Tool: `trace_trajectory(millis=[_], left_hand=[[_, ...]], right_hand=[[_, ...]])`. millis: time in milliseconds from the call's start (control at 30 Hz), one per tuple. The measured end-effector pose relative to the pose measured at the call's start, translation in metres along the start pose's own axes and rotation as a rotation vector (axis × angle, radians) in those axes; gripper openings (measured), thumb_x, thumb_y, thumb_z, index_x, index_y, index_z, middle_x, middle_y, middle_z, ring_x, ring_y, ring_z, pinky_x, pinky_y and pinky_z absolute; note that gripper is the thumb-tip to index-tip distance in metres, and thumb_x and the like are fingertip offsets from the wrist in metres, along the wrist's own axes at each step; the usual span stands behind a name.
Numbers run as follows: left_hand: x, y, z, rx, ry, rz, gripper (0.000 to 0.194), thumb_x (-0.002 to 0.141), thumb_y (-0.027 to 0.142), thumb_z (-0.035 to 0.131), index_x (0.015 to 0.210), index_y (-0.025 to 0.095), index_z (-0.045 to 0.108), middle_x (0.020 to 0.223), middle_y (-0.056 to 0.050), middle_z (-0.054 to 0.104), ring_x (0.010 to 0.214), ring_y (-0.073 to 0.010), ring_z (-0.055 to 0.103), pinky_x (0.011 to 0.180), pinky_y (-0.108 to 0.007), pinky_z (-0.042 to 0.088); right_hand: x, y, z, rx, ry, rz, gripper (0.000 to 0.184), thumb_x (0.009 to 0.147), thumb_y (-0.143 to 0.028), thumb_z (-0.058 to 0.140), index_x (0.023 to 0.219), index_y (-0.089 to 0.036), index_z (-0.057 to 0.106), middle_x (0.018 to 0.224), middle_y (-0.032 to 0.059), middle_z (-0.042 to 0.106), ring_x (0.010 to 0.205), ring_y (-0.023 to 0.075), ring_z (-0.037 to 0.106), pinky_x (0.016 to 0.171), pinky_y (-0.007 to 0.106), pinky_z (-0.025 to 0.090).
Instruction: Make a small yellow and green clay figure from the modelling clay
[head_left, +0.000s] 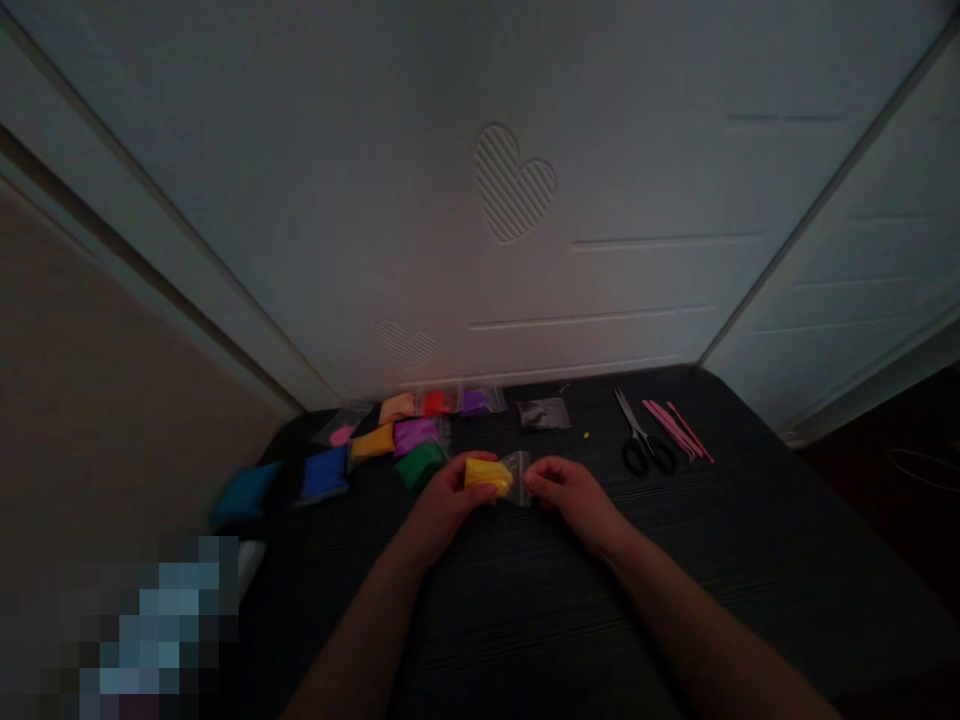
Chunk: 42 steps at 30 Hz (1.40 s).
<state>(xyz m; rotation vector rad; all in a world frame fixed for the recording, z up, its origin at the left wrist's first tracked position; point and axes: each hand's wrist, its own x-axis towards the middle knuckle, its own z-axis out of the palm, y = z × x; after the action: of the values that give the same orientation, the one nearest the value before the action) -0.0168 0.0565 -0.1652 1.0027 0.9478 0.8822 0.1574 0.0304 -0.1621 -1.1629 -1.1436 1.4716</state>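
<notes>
A clear zip bag of yellow modelling clay (489, 477) is held between my hands above the dark table. My left hand (448, 495) grips the filled end, thumb in front and fingers behind. At the clear zip edge on the right, my right hand (564, 488) pinches the bag with thumb and fingertips. Just behind my left hand lies a bag of green clay (420, 463). A tiny yellow bit (586, 435) rests on the table beyond my right hand.
Bags of blue (325, 472), teal (246, 493), orange (373, 441), magenta (417, 434), red (436, 403) and purple clay (480, 402) lie at the left and back. A dark bag (544, 413), scissors (640, 436) and pink tools (677, 430) lie toward the right. A white wall panel (615, 290) stands behind.
</notes>
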Motion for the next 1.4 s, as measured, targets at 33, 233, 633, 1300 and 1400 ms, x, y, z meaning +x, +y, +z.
trace_trajectory(millis=[33,233,633,1300,1400], left_hand=[[0.000,0.000,0.000,-0.008,-0.006,0.001,0.039,0.060,0.018,0.063,0.097,0.018,0.051,0.086,-0.001,0.058,0.076,-0.0136,0.055,0.069,-0.027,0.043],[0.000,-0.001,0.000,-0.043,-0.026,-0.012,0.035,0.065,0.023,0.060,0.099,0.017,0.052,0.089,-0.003,0.060,0.079,-0.0148,0.056,0.075,-0.030,0.041],[-0.003,0.000,0.001,0.273,-0.079,0.010,0.031,0.064,0.029,0.060,0.093,0.017,0.059,0.080,-0.003,0.062,0.071,-0.0156,0.055,0.065,-0.026,0.042],[0.001,-0.006,0.007,-0.025,-0.072,0.016,0.026,0.072,0.030,0.053,0.094,0.017,0.058,0.088,-0.003,0.064,0.080,-0.0167,0.058,0.080,-0.031,0.040],[0.001,-0.007,0.006,-0.009,-0.079,0.023,0.026,0.073,0.029,0.053,0.095,0.017,0.059,0.089,-0.002,0.064,0.080,-0.0173,0.058,0.080,-0.031,0.041]], right_hand=[[0.000,0.001,0.000,-0.015,0.002,0.000,0.015,0.069,-0.031,0.056,0.071,-0.016,0.056,0.060,-0.0041,0.050,0.051,0.0064,0.039,0.049,0.020,0.029],[0.000,0.005,0.002,-0.114,-0.017,-0.035,0.016,0.070,-0.033,0.054,0.071,-0.017,0.053,0.056,-0.0052,0.046,0.049,0.0070,0.039,0.047,0.020,0.030],[-0.004,0.001,0.006,-0.153,0.000,-0.101,0.022,0.072,-0.035,0.052,0.082,-0.018,0.062,0.079,0.0017,0.060,0.074,0.0138,0.053,0.067,0.026,0.040],[-0.002,0.005,0.006,0.000,0.101,-0.104,0.019,0.072,-0.033,0.054,0.080,-0.017,0.061,0.069,-0.0011,0.057,0.063,0.0102,0.049,0.059,0.022,0.038],[-0.002,0.004,0.005,-0.026,0.101,-0.111,0.018,0.072,-0.033,0.054,0.080,-0.017,0.061,0.069,-0.0012,0.057,0.064,0.0101,0.049,0.059,0.021,0.038]])
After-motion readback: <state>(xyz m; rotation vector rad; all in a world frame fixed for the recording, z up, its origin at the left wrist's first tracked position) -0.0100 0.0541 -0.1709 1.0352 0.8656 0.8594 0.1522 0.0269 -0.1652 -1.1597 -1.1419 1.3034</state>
